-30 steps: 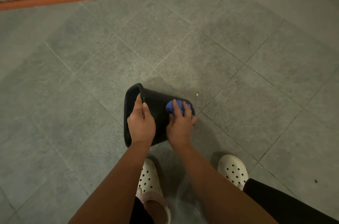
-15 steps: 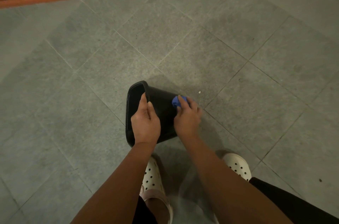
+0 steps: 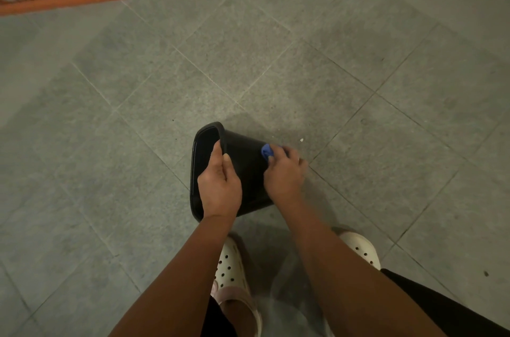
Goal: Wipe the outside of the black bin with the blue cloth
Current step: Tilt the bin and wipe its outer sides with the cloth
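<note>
bin (image 3: 248, 171) tipped on side, axis left–right, mouth leftward | gripped at rim by left hand (image 3: 219, 187) | cloth (image 3: 266, 151) held by right hand (image 3: 284, 175) near base

No lettering, label, brand mark or number can be read on the black plastic bin (image 3: 248, 171), the blue cloth (image 3: 267, 151) or the grey tiled floor (image 3: 358, 88).

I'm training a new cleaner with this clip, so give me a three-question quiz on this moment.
1. Fill in: the left hand grips the black bin by its ____.
2. Which hand presses the blue cloth on the bin's outer wall? A) left hand B) right hand
3. True or false: the bin stands upright.
Key: 1 rim; 2 B; 3 false, it is tipped over with its opening facing sideways.
</note>
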`<state>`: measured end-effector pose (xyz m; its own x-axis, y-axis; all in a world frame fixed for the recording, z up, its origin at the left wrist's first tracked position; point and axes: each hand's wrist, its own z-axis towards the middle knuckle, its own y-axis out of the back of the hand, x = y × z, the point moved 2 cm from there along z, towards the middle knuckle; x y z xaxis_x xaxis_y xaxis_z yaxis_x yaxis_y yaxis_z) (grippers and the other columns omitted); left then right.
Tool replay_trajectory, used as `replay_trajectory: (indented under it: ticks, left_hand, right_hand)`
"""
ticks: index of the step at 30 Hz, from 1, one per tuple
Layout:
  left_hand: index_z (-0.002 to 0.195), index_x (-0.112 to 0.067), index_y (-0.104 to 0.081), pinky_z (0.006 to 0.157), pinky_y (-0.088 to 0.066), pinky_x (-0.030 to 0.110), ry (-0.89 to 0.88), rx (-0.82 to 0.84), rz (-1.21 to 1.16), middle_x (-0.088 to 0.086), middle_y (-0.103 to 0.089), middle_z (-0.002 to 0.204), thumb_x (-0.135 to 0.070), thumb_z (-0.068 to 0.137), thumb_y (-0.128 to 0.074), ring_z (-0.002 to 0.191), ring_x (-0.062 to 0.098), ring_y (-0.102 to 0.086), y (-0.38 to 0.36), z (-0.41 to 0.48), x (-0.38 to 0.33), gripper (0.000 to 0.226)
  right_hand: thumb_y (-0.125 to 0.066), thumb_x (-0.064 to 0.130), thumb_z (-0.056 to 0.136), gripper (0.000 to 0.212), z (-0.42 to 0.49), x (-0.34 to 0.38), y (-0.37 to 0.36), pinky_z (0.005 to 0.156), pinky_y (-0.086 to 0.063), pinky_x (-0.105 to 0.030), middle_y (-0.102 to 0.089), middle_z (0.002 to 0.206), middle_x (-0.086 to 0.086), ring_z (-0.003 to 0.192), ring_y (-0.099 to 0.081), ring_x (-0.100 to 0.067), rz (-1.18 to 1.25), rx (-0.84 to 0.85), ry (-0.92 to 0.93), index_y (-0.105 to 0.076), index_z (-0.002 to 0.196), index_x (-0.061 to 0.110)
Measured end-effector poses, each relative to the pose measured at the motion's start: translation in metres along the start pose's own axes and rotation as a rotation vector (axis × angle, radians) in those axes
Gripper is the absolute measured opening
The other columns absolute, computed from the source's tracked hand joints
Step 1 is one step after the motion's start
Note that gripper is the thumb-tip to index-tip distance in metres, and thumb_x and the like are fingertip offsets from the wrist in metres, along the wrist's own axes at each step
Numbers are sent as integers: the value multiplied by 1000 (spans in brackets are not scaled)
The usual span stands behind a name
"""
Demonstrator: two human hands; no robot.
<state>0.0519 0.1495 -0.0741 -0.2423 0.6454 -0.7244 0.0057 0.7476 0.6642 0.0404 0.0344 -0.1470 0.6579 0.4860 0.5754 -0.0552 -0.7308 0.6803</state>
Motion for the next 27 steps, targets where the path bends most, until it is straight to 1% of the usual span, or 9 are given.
replay_trajectory:
  ticks: [4, 6, 9, 12, 15, 17, 20, 25, 27]
  left_hand:
    - [138, -15, -45, 62, -40, -2, 6, 1, -8, -18, -46, 70, -19, 99, -38, 63, -14, -51, 0, 1, 1, 39]
    - [138, -15, -45, 61, -39, -3, 12, 0, -21, -20, -45, 71, -18, 100, -38, 66, -25, -47, 0, 0, 1, 39]
    - [137, -15, -44, 59, -37, -4, 17, 9, -33, -22, -43, 71, -17, 100, -39, 66, -29, -45, 0, -1, -1, 38]
    - [138, -15, -44, 59, -38, -3, 14, 0, -27, -21, -43, 70, -18, 100, -39, 64, -20, -50, 0, 0, 0, 39]
    - [138, -17, -44, 59, -40, -2, 15, 17, -26, -18, -45, 69, -20, 100, -39, 59, -8, -48, -1, 0, 1, 39]
    - [138, -18, -44, 58, -40, -3, 6, 31, -21, -19, -45, 69, -20, 99, -39, 60, -14, -49, -1, 0, 0, 39]
    - [138, -17, -44, 59, -40, -2, 2, 31, -26, -19, -45, 70, -20, 99, -39, 63, -24, -47, -1, 0, 1, 39]
    - [138, -18, -44, 61, -40, -2, -46, 59, -33, -16, -47, 68, -20, 99, -38, 59, -7, -49, -3, -5, -6, 40]
    - [138, -18, -43, 61, -40, -2, -26, 61, -48, -18, -45, 69, -20, 100, -38, 59, -10, -49, -4, -3, -4, 39]
  right_hand:
    - [-40, 23, 95, 37, 27, -12, 0, 102, -32, -42, -41, 138, -3, 123, -35, -30, -11, 34, 89, -47, 131, 31]
    - [-40, 23, 96, 37, 34, -25, 0, 103, -31, -43, -40, 139, -8, 124, -36, -31, -10, 42, -10, -46, 132, 27]
    - [-37, 26, 97, 39, 31, -43, 1, 104, -31, -44, -38, 138, -16, 125, -37, -34, 64, 65, -217, -39, 137, 22]
    - [-37, 28, 98, 43, 11, -47, 1, 101, -34, -44, -35, 138, -18, 123, -38, -35, 87, 92, -320, -31, 140, 23]
    - [-40, 27, 96, 45, -14, -31, -1, 97, -35, -41, -27, 141, -14, 122, -32, -34, -66, -9, -225, -31, 140, 27]
    - [-44, 25, 94, 45, -15, -20, -2, 97, -34, -42, -28, 142, -12, 121, -31, -34, -97, -91, -60, -35, 138, 28]
    - [-43, 23, 94, 41, 6, -23, -1, 98, -33, -43, -34, 141, -10, 119, -34, -34, -124, -53, 78, -42, 135, 29]
    - [-42, 22, 94, 44, 16, -46, 10, 103, -35, -46, -31, 140, -14, 125, -32, -35, -90, 91, -233, -35, 136, 31]
    - [-41, 24, 95, 42, -1, -37, 8, 102, -35, -45, -29, 140, -13, 124, -32, -34, -121, 47, -223, -35, 136, 31]
